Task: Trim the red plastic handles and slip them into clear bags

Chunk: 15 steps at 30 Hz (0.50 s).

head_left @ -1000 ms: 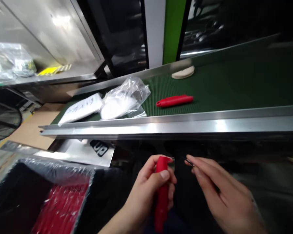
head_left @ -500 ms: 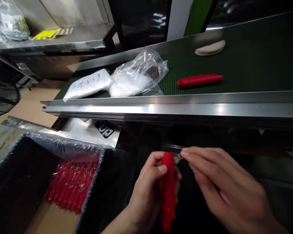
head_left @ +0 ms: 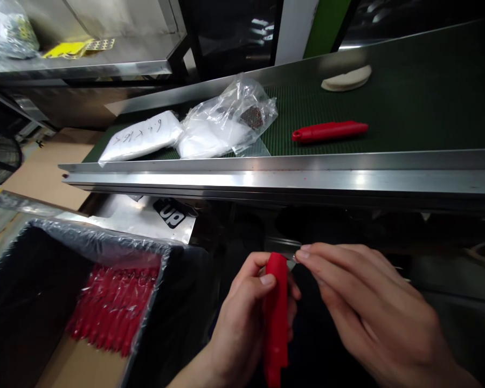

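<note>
- Left hand (head_left: 242, 323): fingers wrapped around red handle (head_left: 277, 318), held upright.
- Right hand (head_left: 372, 312): fingertips pinching small metal piece (head_left: 294, 258) at handle's top.
- Risk: piece may slip from pinch, dropping beside handle.

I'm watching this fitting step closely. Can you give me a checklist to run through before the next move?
1. Left hand grips the red handle upright: ok.
2. Right hand fingertips pinch a small metal piece at the handle's top: ok.
3. Piece lined up with the handle's opening: cannot tell, too small.
4. Box of wrapped red handles open, beside the left hand: ok.
5. A second red handle lies on the belt, apart from the bags: ok.
</note>
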Available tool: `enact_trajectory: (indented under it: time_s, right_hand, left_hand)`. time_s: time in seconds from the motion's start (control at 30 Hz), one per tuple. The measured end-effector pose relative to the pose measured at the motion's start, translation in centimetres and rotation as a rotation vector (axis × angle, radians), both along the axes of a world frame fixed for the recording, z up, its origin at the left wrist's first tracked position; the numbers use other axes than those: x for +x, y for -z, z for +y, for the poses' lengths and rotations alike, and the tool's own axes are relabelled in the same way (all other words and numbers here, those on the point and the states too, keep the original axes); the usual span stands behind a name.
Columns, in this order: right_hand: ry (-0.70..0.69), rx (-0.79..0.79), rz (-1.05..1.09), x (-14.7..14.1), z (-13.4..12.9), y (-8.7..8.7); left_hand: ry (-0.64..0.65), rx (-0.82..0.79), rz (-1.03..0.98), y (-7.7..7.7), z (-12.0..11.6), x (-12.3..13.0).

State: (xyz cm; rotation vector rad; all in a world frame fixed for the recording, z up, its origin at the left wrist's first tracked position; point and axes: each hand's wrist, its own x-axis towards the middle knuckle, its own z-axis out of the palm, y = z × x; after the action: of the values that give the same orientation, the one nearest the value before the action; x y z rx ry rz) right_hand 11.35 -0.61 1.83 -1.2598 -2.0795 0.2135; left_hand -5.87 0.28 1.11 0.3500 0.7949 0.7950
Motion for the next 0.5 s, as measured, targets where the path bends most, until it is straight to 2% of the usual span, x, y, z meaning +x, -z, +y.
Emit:
enact_trajectory:
  time_s: [0.27,0.5]
  right_hand:
    - [-0.033,0.026,-0.022,0.19,-0.25,-0.15]
    - [-0.078,0.026,-0.048,-0.23,-0.55,-0.49]
  left_hand:
    - [0.019,0.004,0.009,0.10,-0.30,0.00]
    - [0.005,-0.056,-0.009,-0.35,-0.01,-0.22]
